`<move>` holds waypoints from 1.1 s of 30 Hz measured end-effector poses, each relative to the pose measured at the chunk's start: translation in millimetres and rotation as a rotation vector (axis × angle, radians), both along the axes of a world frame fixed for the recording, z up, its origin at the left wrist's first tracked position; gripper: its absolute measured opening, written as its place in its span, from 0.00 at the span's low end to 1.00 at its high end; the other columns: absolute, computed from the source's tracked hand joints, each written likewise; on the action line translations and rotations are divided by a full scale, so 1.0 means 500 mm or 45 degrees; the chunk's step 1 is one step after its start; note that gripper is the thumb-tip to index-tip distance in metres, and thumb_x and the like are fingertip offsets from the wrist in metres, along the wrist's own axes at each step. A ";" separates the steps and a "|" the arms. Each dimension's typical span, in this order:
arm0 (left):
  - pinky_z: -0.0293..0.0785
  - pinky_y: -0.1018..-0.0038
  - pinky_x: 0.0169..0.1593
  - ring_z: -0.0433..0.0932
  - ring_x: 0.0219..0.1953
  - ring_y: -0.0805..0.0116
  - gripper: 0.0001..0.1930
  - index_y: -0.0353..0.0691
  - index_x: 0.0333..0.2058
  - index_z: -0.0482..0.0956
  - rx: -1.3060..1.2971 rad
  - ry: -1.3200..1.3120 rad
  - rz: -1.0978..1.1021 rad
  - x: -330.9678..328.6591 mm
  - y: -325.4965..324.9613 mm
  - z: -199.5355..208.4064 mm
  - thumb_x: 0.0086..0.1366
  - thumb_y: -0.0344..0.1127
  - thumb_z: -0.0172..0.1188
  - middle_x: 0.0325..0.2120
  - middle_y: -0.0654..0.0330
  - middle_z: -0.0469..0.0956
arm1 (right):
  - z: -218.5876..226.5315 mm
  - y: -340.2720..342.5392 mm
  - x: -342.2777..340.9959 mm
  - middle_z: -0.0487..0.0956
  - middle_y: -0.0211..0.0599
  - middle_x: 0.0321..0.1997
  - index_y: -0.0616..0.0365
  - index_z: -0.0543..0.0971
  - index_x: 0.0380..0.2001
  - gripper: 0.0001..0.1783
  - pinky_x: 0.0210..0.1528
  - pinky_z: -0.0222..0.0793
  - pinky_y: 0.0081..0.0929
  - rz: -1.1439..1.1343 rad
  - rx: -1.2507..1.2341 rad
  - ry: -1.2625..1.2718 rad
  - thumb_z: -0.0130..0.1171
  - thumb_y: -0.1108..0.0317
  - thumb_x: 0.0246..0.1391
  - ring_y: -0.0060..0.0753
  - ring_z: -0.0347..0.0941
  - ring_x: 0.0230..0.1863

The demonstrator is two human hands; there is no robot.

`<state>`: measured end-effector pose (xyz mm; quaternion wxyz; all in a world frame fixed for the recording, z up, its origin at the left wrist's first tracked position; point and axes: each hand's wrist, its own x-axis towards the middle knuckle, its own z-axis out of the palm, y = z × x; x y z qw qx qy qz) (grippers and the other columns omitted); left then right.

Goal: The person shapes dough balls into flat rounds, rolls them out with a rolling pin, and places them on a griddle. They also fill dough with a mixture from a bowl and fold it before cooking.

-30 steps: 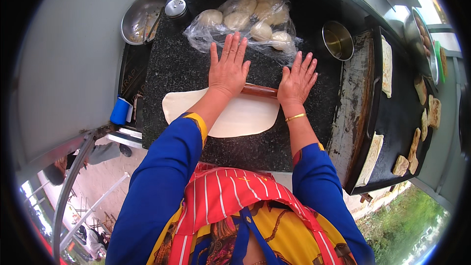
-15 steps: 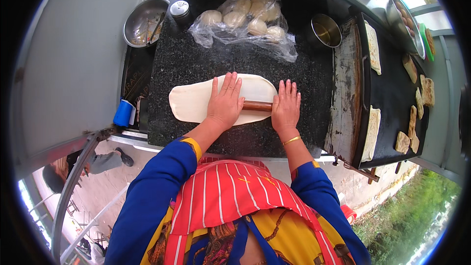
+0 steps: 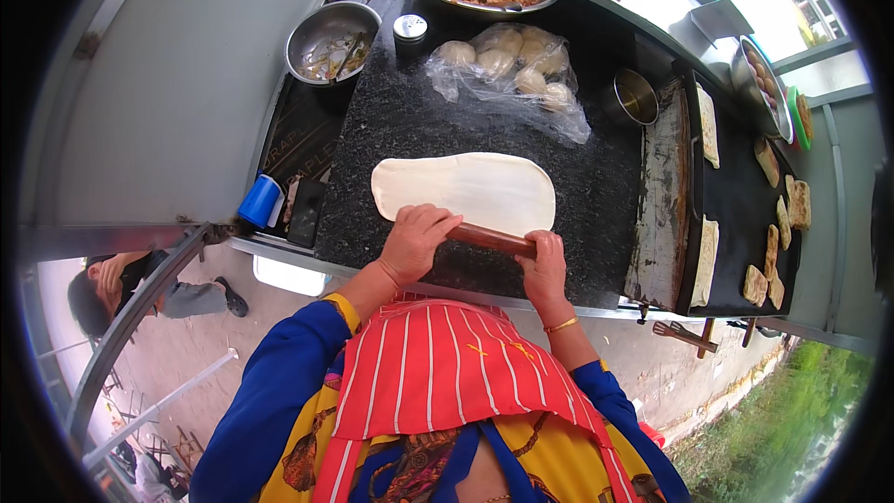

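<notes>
- The rolling pin (image 3: 491, 239) lies across the near edge of the dough sheet (image 3: 463, 191), on the dark stone tabletop (image 3: 410, 121).
- The left hand (image 3: 414, 242) presses on the pin's left end, its grip curled over the wood; the right hand (image 3: 543, 265) rests on the right end, fingers bent around it.
- The dough stretches from the pin toward 12 o'clock.
- At 12 o'clock beyond the dough sits a plastic bag of dough balls (image 3: 512, 65); at 1 o'clock a steel cup (image 3: 631, 96); at 3 o'clock a griddle (image 3: 740, 214) with flatbreads.
- At 11 o'clock stands a pan (image 3: 326, 37).
- Nothing lies between pin and dough.
- The dough is pale, smooth, thin and oval.
</notes>
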<state>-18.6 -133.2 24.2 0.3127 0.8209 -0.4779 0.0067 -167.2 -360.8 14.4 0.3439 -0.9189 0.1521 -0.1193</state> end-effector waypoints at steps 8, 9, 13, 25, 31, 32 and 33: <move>0.43 0.54 0.72 0.49 0.72 0.48 0.30 0.28 0.64 0.60 0.474 -0.219 0.483 0.095 0.058 -0.038 0.68 0.40 0.51 0.67 0.43 0.55 | -0.065 0.123 0.188 0.51 0.49 0.75 0.62 0.59 0.67 0.32 0.75 0.37 0.51 0.025 -0.230 0.237 0.49 0.63 0.63 0.53 0.39 0.77; 0.39 0.54 0.73 0.45 0.73 0.48 0.32 0.26 0.65 0.57 0.503 -0.192 0.500 0.113 0.045 -0.042 0.69 0.42 0.50 0.69 0.42 0.51 | -0.066 0.125 0.214 0.50 0.49 0.76 0.62 0.59 0.68 0.32 0.75 0.36 0.51 -0.010 -0.312 0.217 0.48 0.62 0.64 0.53 0.38 0.77; 0.37 0.55 0.73 0.43 0.73 0.49 0.34 0.27 0.65 0.56 0.573 -0.314 0.613 0.235 -0.019 -0.054 0.68 0.45 0.50 0.69 0.41 0.52 | -0.074 0.085 0.337 0.46 0.48 0.77 0.61 0.57 0.69 0.32 0.75 0.31 0.52 -0.089 -0.523 0.187 0.43 0.58 0.66 0.51 0.33 0.78; 0.36 0.52 0.73 0.43 0.74 0.53 0.34 0.31 0.67 0.55 0.581 -0.347 0.681 0.351 -0.046 -0.044 0.69 0.46 0.49 0.70 0.46 0.51 | -0.066 0.042 0.475 0.44 0.43 0.78 0.53 0.56 0.71 0.35 0.74 0.26 0.56 -0.124 -0.612 0.203 0.48 0.54 0.64 0.48 0.33 0.79; 0.34 0.49 0.72 0.44 0.74 0.55 0.35 0.34 0.68 0.53 0.611 -0.193 0.511 0.281 -0.002 -0.050 0.68 0.45 0.49 0.71 0.47 0.49 | -0.071 0.067 0.408 0.45 0.45 0.78 0.51 0.54 0.72 0.36 0.73 0.27 0.59 -0.036 -0.535 0.292 0.48 0.55 0.64 0.49 0.34 0.78; 0.35 0.50 0.72 0.44 0.74 0.56 0.34 0.36 0.68 0.54 0.609 -0.213 0.548 0.313 -0.024 -0.041 0.69 0.46 0.48 0.71 0.49 0.49 | -0.062 0.056 0.438 0.45 0.45 0.78 0.52 0.54 0.71 0.36 0.73 0.28 0.59 -0.083 -0.567 0.234 0.49 0.55 0.64 0.49 0.35 0.78; 0.35 0.50 0.72 0.44 0.74 0.56 0.33 0.39 0.69 0.54 0.594 -0.262 0.588 0.365 -0.053 -0.031 0.69 0.47 0.48 0.71 0.51 0.49 | -0.059 0.040 0.490 0.46 0.45 0.78 0.52 0.55 0.71 0.36 0.73 0.29 0.59 -0.142 -0.601 0.148 0.49 0.55 0.64 0.49 0.35 0.78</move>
